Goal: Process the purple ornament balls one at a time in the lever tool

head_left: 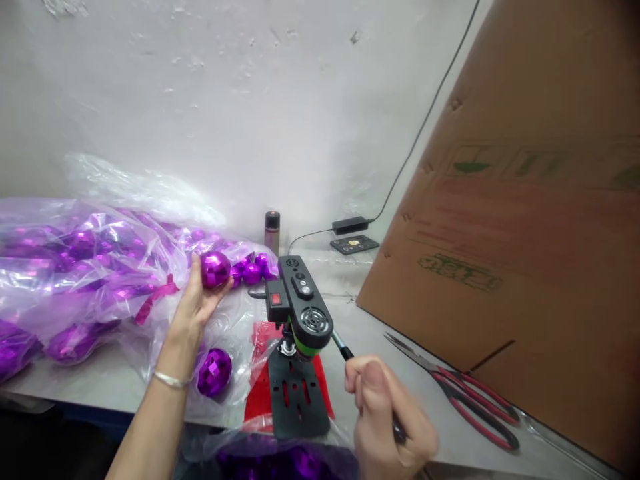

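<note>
My left hand is closed round a shiny purple faceted ball, held above the plastic at the left of a small bench machine. My right hand wraps round the black-gripped lever on the machine's right side. The machine looks like a mini drill press, with a black head, a red switch and a slotted black base plate. A second purple faceted ball lies on clear plastic left of the base. Red material lies under the plate.
Clear bags of purple balls fill the left of the table. Behind the machine stand a small bottle, a power adapter and a phone-like black slab. Large red-handled scissors lie before a big cardboard box at right.
</note>
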### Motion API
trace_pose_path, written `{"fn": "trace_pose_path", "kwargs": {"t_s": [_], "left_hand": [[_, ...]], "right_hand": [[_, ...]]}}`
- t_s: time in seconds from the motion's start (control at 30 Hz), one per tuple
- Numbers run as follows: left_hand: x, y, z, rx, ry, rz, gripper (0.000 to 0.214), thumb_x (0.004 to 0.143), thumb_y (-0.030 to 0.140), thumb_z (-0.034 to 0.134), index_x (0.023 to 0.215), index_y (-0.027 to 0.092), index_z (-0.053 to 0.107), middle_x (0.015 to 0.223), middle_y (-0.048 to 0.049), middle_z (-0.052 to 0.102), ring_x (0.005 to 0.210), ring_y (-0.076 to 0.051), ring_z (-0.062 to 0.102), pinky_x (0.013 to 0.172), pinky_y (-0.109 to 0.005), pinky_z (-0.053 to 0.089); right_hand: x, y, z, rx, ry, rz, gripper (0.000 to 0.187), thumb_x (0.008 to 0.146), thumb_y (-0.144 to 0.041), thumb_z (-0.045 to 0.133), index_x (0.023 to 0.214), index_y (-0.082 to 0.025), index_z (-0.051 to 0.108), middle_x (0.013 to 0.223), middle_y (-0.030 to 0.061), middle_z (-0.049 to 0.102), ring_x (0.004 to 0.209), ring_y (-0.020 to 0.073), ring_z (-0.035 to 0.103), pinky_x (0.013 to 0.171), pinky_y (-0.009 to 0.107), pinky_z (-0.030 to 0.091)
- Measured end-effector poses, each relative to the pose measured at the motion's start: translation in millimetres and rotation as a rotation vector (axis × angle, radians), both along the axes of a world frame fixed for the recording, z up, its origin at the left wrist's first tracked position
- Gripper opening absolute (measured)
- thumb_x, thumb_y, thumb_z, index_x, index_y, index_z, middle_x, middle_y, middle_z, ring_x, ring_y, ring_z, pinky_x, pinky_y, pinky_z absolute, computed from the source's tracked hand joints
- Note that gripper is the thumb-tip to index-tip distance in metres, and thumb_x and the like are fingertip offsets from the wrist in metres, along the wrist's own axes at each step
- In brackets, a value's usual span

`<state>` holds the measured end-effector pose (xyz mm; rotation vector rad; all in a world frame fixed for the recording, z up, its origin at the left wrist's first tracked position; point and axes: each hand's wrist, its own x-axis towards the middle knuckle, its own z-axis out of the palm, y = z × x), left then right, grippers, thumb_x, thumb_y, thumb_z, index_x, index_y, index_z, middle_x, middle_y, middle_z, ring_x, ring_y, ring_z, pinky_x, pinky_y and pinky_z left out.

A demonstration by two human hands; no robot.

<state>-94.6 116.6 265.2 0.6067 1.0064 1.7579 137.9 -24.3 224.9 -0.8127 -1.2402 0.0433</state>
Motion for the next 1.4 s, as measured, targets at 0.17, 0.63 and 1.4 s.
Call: {"fn": "trace_pose_path", "kwargs": {"t_s": [0.17, 0.63, 1.4], "left_hand": [[4, -75, 7.0, -0.105, -0.03, 0.03, 0.055, 0.116, 0.05, 0.059, 0.155, 0.011, 0.063, 0.149, -0.0239, 0.076, 0.133, -0.038, 0.082, 0.104, -0.054, 0.076], [69, -150, -193.5, -0.215, 0.859, -0.071, 0.075, 0.107, 0.061, 0.067, 0.168, 0.022, 0.048, 0.162, -0.0205, 0.073, 0.151, -0.04, 0.073, 0.125, -0.059, 0.063], [77, -122, -208.7, 0.239, 1.295, 0.03, 0.084, 0.082, 0.019, 0.085, 0.159, 0.027, 0.052, 0.151, -0.0186, 0.064, 0.141, -0.048, 0.069, 0.112, -0.074, 0.066]], "right_hand": [[4, 1, 16.0, -0.006, -0.08, -0.004, 0.041, 0.116, -0.016, 0.058, 0.076, -0.023, 0.052, 0.063, -0.0054, 0.052, 0.051, 0.0075, 0.049, 0.048, 0.026, 0.031], [5, -3, 19.0, -0.029, -0.123, -0.003, 0.042, 0.115, -0.013, 0.057, 0.076, -0.024, 0.047, 0.064, -0.0065, 0.047, 0.052, 0.007, 0.045, 0.049, 0.025, 0.034], [-1, -1, 26.9, -0.014, -0.051, -0.004, 0.043, 0.114, -0.009, 0.057, 0.076, -0.024, 0.043, 0.064, -0.0075, 0.041, 0.053, 0.0057, 0.046, 0.049, 0.024, 0.032]]}}
